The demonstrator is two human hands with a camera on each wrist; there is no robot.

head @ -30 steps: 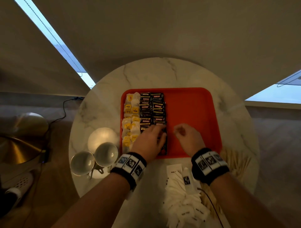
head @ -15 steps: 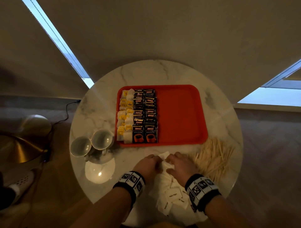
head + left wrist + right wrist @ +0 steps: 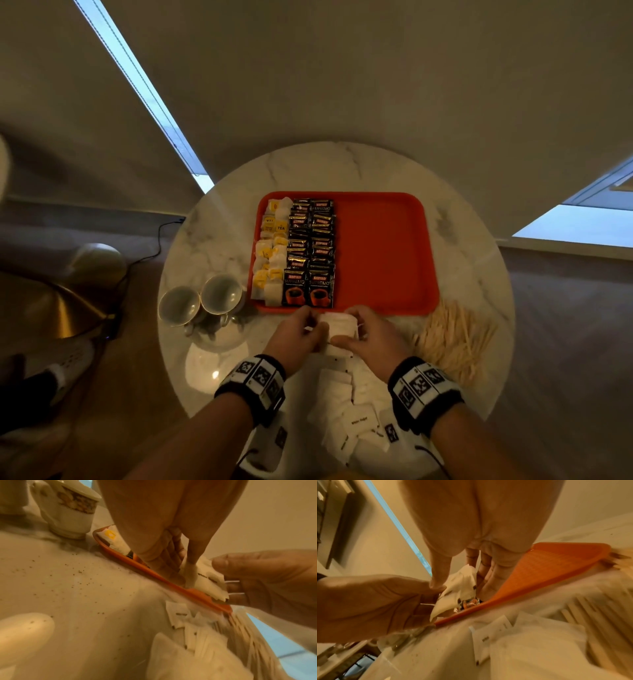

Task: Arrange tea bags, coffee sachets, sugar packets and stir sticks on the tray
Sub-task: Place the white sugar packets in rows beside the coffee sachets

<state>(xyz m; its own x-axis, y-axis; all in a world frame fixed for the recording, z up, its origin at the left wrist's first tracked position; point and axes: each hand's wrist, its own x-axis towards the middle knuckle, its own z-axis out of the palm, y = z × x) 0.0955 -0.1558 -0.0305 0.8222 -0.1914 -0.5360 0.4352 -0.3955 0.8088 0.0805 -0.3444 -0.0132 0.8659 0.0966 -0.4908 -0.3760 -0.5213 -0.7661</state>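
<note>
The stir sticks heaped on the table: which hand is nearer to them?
Right. The right hand is just left of the stir sticks, apart from them, gripping a bundle of sugar packets. The left hand grips the bundle's far side.

I'm looking at what seems a hotel room or lounge: a round marble table (image 3: 462,240) under my hands, two gilt-rimmed cups (image 3: 202,301) to their left, a brass lamp base (image 3: 65,308) further left on wooden flooring, blinds (image 3: 342,85) drawn beyond.
</note>
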